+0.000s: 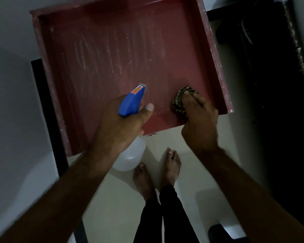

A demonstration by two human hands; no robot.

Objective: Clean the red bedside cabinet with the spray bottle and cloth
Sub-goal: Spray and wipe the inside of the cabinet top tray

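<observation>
Seen from above, the red bedside cabinet (112,50) shows a rimmed top streaked with pale marks (84,55). The spray bottle (130,102) is held upright by the left grip (119,123), fingers wrapped round its neck under the blue head. Its nozzle is pointed over the red surface and its clear body hangs past the front edge. A striped cloth (178,100) is bunched and pressed onto the surface near the front right corner by the right grip (200,120), fingers curled over it. Bare feet (172,165) are planted on the pale floor (191,149) below.
</observation>
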